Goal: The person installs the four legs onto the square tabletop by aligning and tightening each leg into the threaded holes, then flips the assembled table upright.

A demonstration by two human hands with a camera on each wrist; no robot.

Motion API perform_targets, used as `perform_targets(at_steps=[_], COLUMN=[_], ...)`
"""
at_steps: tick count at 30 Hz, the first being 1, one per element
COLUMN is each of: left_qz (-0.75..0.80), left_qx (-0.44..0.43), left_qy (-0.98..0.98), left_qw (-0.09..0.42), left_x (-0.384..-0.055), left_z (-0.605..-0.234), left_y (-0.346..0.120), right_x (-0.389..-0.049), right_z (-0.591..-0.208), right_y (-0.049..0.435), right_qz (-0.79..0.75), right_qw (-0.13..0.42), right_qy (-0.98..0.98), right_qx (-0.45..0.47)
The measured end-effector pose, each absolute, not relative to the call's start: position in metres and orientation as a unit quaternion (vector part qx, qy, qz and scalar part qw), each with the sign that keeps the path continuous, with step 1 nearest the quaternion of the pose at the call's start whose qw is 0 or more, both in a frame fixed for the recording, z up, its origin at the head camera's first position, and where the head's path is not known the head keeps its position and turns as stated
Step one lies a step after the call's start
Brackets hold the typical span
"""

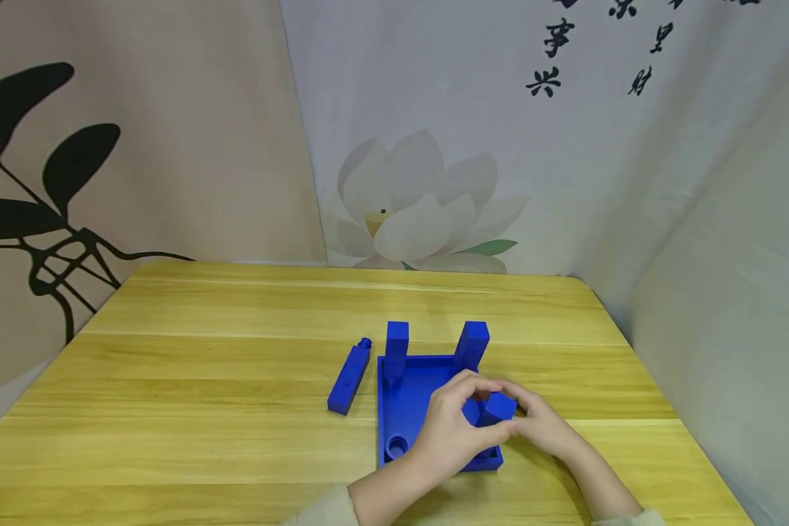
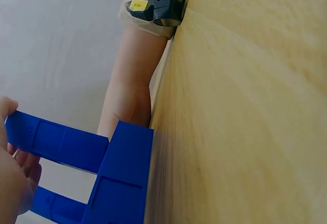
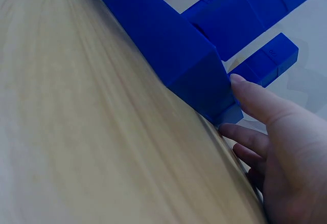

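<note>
A blue tray-shaped base (image 1: 427,376) with a raised rim lies on the table. Two square blue legs stand on its far corners: the far-left leg (image 1: 397,343) and the far-right leg (image 1: 473,342). At the near-right corner, my left hand (image 1: 450,427) grips the top of another blue leg (image 1: 498,408), its thumb and fingers around it. My right hand (image 1: 544,424) is close beside that leg; in the right wrist view its thumb and index finger pinch the side of the base (image 3: 204,81). The lower end of the gripped leg is hidden in the head view.
A loose blue leg (image 1: 350,376) with a threaded tip lies left of the base. In the base's near-left corner is a round socket (image 1: 397,446). Printed curtains (image 1: 447,109) hang behind the wooden table (image 1: 204,387) and on its right.
</note>
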State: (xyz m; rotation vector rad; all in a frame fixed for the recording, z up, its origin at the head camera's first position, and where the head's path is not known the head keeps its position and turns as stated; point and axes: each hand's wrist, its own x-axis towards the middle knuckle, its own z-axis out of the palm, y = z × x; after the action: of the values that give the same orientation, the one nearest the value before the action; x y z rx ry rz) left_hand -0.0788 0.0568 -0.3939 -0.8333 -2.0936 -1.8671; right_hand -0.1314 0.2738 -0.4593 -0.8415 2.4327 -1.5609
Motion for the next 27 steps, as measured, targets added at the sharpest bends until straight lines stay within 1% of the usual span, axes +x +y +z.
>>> perform_targets(at_steps=[6,17,27], left_qz=[-0.625,-0.613,-0.604], left_qx=[-0.317,-0.346,-0.354], left_qy=[-0.703,-0.698,-0.701], left_qw=[0.123,0.132,0.133], left_x=[-0.0811,-0.0845,-0.0845], left_z=[-0.3966,-0.4005,-0.4005], left_y=[0.0559,0.0568,0.0556], right_x=[-0.1312,-0.1309,-0.13], right_z=[-0.4594,-0.4586,-0.4579], right_y=[0.2737,0.2741,0.2738], right_qz=[-0.507,-0.526,-0.525], right_qw=[0.069,0.114,0.113], right_qy=[0.816,0.806,0.807], right_qx=[-0.269,-0.248,-0.246])
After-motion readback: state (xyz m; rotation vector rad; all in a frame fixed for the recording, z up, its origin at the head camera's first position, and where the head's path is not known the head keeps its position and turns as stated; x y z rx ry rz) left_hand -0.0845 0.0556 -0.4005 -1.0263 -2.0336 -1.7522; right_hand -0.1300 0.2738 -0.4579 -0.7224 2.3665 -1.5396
